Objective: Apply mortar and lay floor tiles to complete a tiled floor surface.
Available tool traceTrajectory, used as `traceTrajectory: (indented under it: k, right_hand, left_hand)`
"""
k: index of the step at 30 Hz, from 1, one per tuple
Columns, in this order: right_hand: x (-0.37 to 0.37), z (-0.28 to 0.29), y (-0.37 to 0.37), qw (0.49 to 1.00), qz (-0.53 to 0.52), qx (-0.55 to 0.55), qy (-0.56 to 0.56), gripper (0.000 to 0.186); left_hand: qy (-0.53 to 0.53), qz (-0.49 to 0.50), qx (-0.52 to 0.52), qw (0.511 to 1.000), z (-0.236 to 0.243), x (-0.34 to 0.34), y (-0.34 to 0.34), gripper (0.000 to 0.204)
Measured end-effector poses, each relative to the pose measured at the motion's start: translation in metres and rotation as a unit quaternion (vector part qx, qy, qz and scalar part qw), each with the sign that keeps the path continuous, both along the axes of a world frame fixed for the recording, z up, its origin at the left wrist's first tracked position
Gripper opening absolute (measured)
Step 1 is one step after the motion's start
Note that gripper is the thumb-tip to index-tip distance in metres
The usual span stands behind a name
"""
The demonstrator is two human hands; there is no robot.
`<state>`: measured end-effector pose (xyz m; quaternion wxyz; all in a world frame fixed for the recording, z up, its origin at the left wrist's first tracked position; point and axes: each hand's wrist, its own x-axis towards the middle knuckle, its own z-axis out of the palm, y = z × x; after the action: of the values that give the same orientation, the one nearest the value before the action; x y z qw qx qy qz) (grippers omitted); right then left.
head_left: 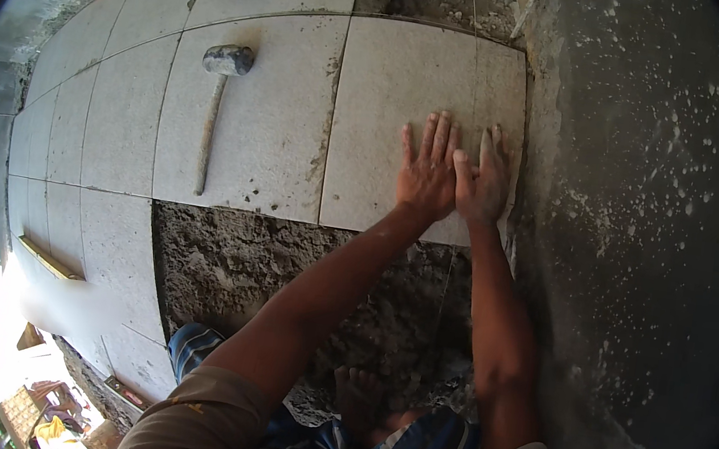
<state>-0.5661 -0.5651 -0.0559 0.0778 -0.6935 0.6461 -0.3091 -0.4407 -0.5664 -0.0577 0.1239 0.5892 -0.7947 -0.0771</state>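
Note:
Both my palms lie on a large pale floor tile (pixel 371 127) beside the wall. My left hand (pixel 429 170) rests flat with its fingers stretched out toward the far edge. Close against it, my right hand (pixel 483 181) also presses on the tile, fingers extended and thumb touching or overlapping the left hand. Neither hand holds anything. A mallet (pixel 229 60) with a dark head and a long pale handle lies on the neighbouring tile to the left. A thin string (pixel 475 68) runs across the tile near my fingers.
Rough grey mortar (pixel 237 268) covers the untiled strip below the tile, where my bare foot (pixel 356 395) stands. A splattered grey wall (pixel 639 214) rises at the right. Laid tiles (pixel 127 106) stretch left, with a yellowish strip (pixel 48 258) on them. Bright light enters at lower left.

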Motion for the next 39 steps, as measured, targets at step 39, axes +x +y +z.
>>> traceTrajectory:
  k: [39]
  right_hand:
    - [-0.016, 0.001, -0.104, 0.998, -0.047, 0.030, -0.004, 0.075]
  left_hand:
    - [-0.014, -0.027, 0.043, 0.999, 0.005, -0.002, 0.003, 0.095]
